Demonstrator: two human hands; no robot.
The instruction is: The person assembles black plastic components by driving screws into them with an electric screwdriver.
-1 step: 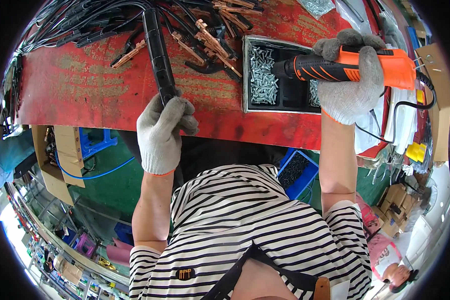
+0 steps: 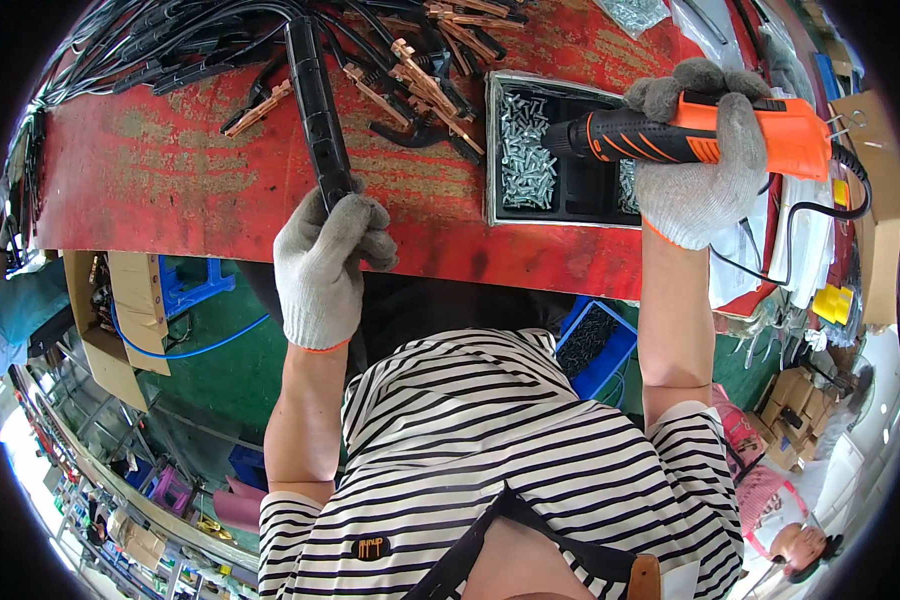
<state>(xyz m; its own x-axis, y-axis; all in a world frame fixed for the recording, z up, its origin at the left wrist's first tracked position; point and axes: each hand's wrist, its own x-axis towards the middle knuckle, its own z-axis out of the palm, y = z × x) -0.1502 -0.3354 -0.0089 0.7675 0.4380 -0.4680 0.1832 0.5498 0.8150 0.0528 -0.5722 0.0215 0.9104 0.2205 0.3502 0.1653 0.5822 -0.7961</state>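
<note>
My left hand (image 2: pixel 320 265), in a pale knitted glove, is closed around the near end of a long black tubular handle (image 2: pixel 317 110), which slants away over the red table. Gripped in my gloved right hand (image 2: pixel 708 160) is an orange and black electric screwdriver (image 2: pixel 650 137), lying nearly level with its dark nose to the left. That nose is over a black divided tray (image 2: pixel 577 190). Small silvery screws (image 2: pixel 526 165) fill the tray's left compartment, and more show beneath the tool. Whether the nose touches any screw, I cannot tell.
Black cables and handles (image 2: pixel 185 60) are heaped at the far left, beside copper-coloured clamp parts (image 2: pixel 425 85). The screwdriver's black cord (image 2: pixel 792 240) loops right past plastic bags. Below the red table's edge (image 2: pixel 450 258) stand a blue bin (image 2: pixel 610 360) and a cardboard box (image 2: pixel 135 300).
Both my hands, the handle and the screwdriver stay in place. At the lower right, another person has shifted slightly.
</note>
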